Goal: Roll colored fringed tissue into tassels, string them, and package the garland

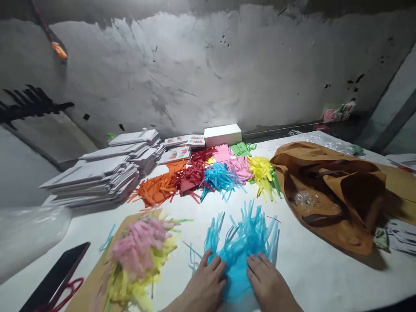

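Observation:
In front of me is a bundle of blue fringed tissue paper (238,268), its cut strips fanning out away from me. My left hand (208,277) has its bent fingers closed on the bundle's left side. My right hand (271,281) grips the right side, with its fingertips over the paper and its thumb out of sight. Left of my hands, a pink fringed bundle (139,247) rests on yellow fringed paper (136,286), both blurred. Under them is a brown sheet (87,286).
Orange (156,190), dark red (191,177), blue (219,177) and yellow fringed bundles (261,171) lie beyond. White stacks (97,177) stand left, near a dark phone-like slab (55,277). A white box (222,134) is at the wall. An open brown bag (331,195) sits right.

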`<state>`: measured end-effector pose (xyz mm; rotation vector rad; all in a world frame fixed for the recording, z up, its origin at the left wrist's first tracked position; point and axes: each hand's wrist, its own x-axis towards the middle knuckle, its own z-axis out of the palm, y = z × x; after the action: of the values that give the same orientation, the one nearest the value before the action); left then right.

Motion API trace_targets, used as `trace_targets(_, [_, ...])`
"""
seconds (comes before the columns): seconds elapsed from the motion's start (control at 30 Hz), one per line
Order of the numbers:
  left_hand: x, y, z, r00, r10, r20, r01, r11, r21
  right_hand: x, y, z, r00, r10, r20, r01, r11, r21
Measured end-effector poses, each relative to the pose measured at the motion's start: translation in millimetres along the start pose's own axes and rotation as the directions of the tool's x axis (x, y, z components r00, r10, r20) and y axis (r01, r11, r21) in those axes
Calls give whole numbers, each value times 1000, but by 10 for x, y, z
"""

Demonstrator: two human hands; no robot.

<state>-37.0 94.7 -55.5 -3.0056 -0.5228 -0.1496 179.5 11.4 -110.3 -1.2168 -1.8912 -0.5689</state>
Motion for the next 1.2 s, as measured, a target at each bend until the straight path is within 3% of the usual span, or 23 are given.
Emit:
trace_targets(0.13, [-168,548,-7,992,-125,15,126,976,-176,-189,-165,-144,999,7,40,-9,999,45])
trace_targets(0.2, [-102,668,-26,977,-212,38,215,964,-159,-233,-212,-218,997,34,75,-38,998,47])
trace_targets(0.23, [-70,655,-23,948,-314,48,317,942,-113,-249,-230,-249,994,53,98,-57,997,42])
trace_targets(0.27, [-55,593,-17,893,-448,41,450,892,-51,-263,-246,-274,990,72,122,-77,996,35])
trace_targets(0.3, [-68,493,-15,811,-585,20,585,811,17,-275,-261,-293,986,87,143,-92,995,29])
trace_targets(0.33, [-110,370,-23,699,-715,-12,714,696,81,-285,-276,-306,982,100,162,-105,994,24])
trace_targets(0.37, [-178,245,-48,616,-787,-49,786,608,112,-294,-293,-315,978,112,177,-117,993,19])
trace_targets(0.43, [-349,70,-143,501,-858,-117,863,484,145,-308,-328,-321,971,136,194,-141,990,11])
trace_targets(0.47, [-424,53,-202,473,-869,-149,879,453,149,-311,-344,-323,968,152,199,-156,988,8])
trace_targets(0.5, [-474,92,-256,486,-857,-172,873,468,138,-313,-356,-326,965,165,201,-170,985,8])
trace_targets(0.53, [-493,182,-293,548,-817,-180,837,535,117,-313,-361,-333,963,176,205,-182,983,14])
trace_targets(0.57, [-482,312,-306,665,-725,-179,744,665,69,-313,-358,-344,961,180,212,-189,982,27])
trace_targets(0.6, [-445,464,-290,799,-583,-147,591,807,9,-311,-348,-359,959,178,220,-192,981,43])
trace_targets(0.63, [-394,620,-247,901,-426,-83,424,905,-45,-309,-332,-378,958,169,232,-186,981,55])
trace_targets(0.67, [-337,761,-183,939,-342,-31,338,937,-85,-305,-315,-397,957,151,249,-171,984,60])
trace_targets(0.73, [-244,962,-28,957,-287,41,290,950,-116,-284,-299,-425,950,109,293,-128,991,46])
trace_targets(0.8, [-204,1043,102,950,-306,68,312,944,-104,-230,-342,-406,941,91,325,-104,994,23])
trace_targets(0.9, [-225,1033,185,950,-307,65,311,948,-71,-96,-494,-243,910,95,405,-116,993,28])
trace_targets(1.0, [-290,988,188,945,-325,43,327,945,-32,-17,-509,-16,836,182,518,-169,983,-73])
trace_targets(1.1, [-369,942,194,923,-385,2,385,923,23,-130,-144,26,754,385,532,-258,919,-298])
trace_targets(1.2, [-434,898,207,901,-430,-56,433,899,64,-346,428,-257,744,522,418,-321,827,-462])
